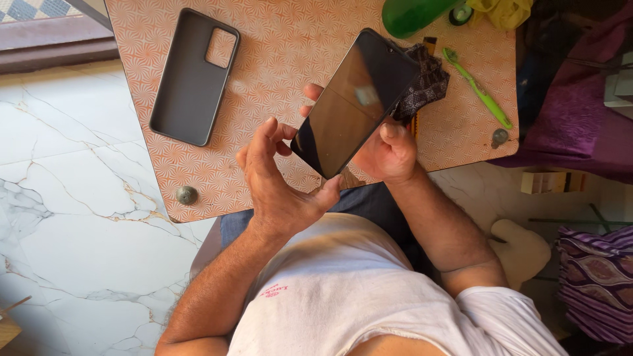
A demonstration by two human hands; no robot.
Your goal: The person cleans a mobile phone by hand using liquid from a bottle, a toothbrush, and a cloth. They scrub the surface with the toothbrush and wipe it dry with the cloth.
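**Phone held between both hands over the patterned table**

White shirt cloth (369, 296) fills the bottom of the view, closest to me, with my two bare forearms rising out of it toward the table (277, 59).

My right hand (389, 151) holds the phone (353, 102). It grips the lower part from the right edge and from behind, thumb lying along the side, fingers curled closed around the body. The phone stands tilted, its dark glass face turned up toward me, its top corner pointing away over the table. The screen is black and shows only a pale reflection.

My left hand (280, 181) is at the phone's lower left edge. Its fingers are spread and raised, with the tips close to the glass, and the thumb touches the bottom corner. It is not closed on anything.

On the table, well apart to the left, lies a dark phone case (191, 79), inner side up, with its camera cutout at the far end. Behind the phone sits a dark patterned cloth (425, 82). Just beside that is a green toothbrush (478, 89), and a green plastic thing (412, 14) lies at the far edge. Pale marble floor (72, 198) shows at the left.
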